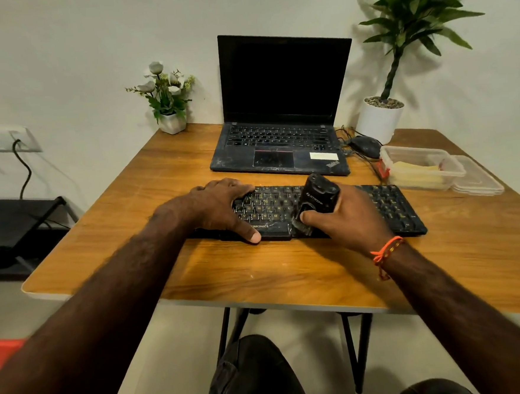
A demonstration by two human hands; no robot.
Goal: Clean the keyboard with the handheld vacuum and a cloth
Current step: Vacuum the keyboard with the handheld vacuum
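A black keyboard (385, 206) with yellow lettering lies across the middle of the wooden table (164, 169). My left hand (219, 207) rests on its left end, fingers spread over the keys and thumb along the front edge. My right hand (349, 218) grips a small black handheld vacuum (319, 200), which stands tilted on the keys near the keyboard's middle, nozzle down at the front row. No cloth is clearly in view.
A dusty open laptop (281, 130) sits behind the keyboard. To the right are a black mouse (366, 146) with cables, clear plastic containers (423, 170) and a large potted plant (382, 117). A small flower pot (171, 120) stands at the back left.
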